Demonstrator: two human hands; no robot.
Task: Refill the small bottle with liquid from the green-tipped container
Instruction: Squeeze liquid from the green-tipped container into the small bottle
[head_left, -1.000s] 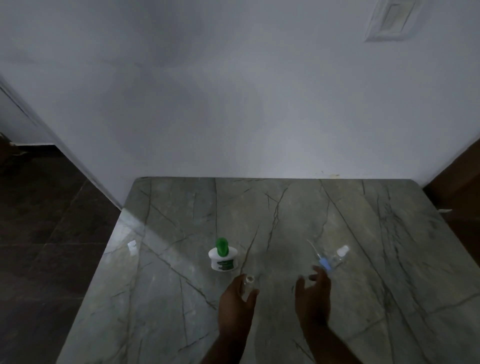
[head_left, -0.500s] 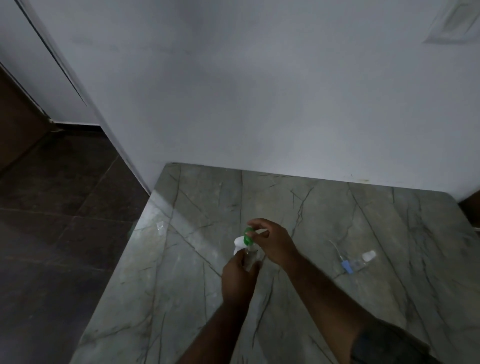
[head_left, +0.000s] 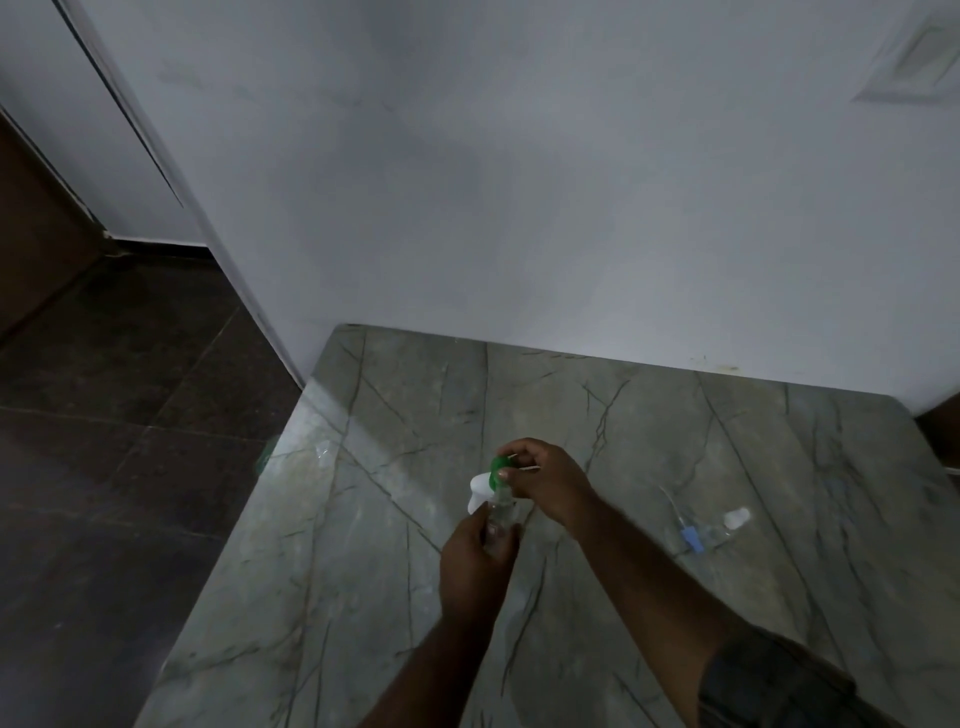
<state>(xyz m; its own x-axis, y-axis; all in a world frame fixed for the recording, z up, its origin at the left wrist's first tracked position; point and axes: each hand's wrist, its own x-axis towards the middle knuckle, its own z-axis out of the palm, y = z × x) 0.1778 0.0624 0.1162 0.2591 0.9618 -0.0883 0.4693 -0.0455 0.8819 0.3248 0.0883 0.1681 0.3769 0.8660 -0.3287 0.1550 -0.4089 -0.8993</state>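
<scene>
Green plastic shows between the fingers of my right hand (head_left: 545, 480), which pinches the tip of the green-tipped container (head_left: 485, 483) — its white body sits tilted directly over the small bottle (head_left: 501, 517). My left hand (head_left: 475, 564) is wrapped around that clear bottle, holding it upright above the veined marble bench (head_left: 374, 571). Well to the right of the bottle, a clear sprayer piece with a blue collar (head_left: 709, 530) lies flat on the bench — untouched.
</scene>
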